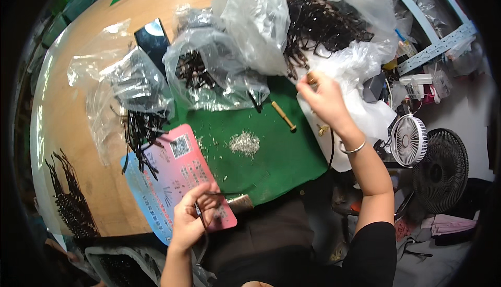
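The left hand [195, 216] was closed around a thin dark cord [205, 239], over the near right corner of a pink-and-blue printed card [216, 208] at the near edge of the table. The cord's long axis ran roughly near to far through the grip, its loose lower end hanging down and curving toward the person; a dark strand also stretched to the right from the fingers. The right hand [324, 99], farther off and to the right, pinched a small brown piece [311, 79] between thumb and fingers, just beside a plastic bag [255, 20]; which way that piece pointed could not be told. Between the hands, a brass-coloured rod [283, 116] lay slantwise on the green mat [292, 156], its wider end near and right, its other end far and left.
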The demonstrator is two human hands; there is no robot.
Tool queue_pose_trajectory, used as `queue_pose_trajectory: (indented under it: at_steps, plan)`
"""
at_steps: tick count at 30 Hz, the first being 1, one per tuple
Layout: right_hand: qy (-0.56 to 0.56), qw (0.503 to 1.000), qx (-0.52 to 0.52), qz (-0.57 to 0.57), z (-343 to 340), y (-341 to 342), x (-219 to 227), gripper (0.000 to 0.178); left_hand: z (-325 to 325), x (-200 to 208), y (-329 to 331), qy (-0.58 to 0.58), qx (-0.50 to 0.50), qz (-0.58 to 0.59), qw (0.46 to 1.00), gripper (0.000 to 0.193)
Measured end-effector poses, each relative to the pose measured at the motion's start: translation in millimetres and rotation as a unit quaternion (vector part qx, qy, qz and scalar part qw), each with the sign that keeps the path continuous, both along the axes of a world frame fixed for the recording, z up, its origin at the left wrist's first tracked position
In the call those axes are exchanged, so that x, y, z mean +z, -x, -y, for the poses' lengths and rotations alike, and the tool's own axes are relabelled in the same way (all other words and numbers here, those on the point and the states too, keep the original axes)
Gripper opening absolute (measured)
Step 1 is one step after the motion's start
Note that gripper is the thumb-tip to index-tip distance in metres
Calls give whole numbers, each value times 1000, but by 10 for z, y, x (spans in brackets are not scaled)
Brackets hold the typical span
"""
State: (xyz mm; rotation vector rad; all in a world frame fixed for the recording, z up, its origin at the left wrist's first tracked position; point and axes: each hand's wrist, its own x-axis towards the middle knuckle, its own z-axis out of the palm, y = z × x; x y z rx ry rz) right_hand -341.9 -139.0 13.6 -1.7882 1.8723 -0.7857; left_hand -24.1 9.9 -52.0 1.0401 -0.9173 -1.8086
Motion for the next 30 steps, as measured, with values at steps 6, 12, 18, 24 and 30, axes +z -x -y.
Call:
queue_pose_trajectory:
  at_steps: [6,12,18,24,30]
  plan:
    - [34,998,-23,52,441,160,237,20,1,77,4,-3,86,179,980,10]
    - [-110,984,49,135,1100,239,-145,27,110,45,273,180,48,366,912,11]
    - [-1,988,-31,150,288,386,296,16,132,-15,163,253,95,497,825,7]
    - [-201,885,365,209,-882,-525,116,13,26,-126,77,280,111,508,807,9]
    - [-499,757,278,318,-1187,-955,-335,11,67,24,200,55,221,257,939,10]
